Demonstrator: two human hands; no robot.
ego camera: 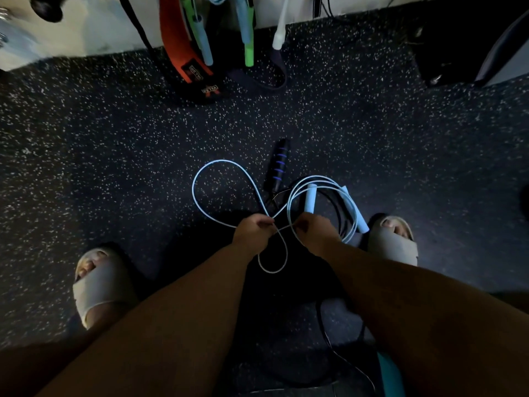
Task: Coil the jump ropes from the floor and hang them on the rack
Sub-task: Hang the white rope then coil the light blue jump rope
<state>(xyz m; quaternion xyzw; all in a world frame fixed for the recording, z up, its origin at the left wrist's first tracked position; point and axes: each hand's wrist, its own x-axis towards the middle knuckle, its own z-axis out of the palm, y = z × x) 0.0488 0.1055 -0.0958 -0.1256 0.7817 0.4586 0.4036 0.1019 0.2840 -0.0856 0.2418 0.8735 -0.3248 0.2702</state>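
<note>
A light blue jump rope (217, 164) lies partly on the dark speckled floor, with one wide loop to the left and several tighter loops to the right. My left hand (253, 230) pinches the cord where the loops cross. Just beside it, my right hand (313, 229) is closed around the bundled loops and one light blue handle (310, 197). The other light blue handle (355, 210) points toward my right foot. A small loop hangs below both hands. A black jump rope handle with purple rings (277, 164) lies on the floor just beyond, its black cord under the blue loops.
Coiled ropes with blue, green and white handles (246, 30) hang along the white wall at the top, beside an orange and black strap (183, 44). My feet in grey sandals (97, 282) stand either side. A dark object (446, 53) sits at the upper right.
</note>
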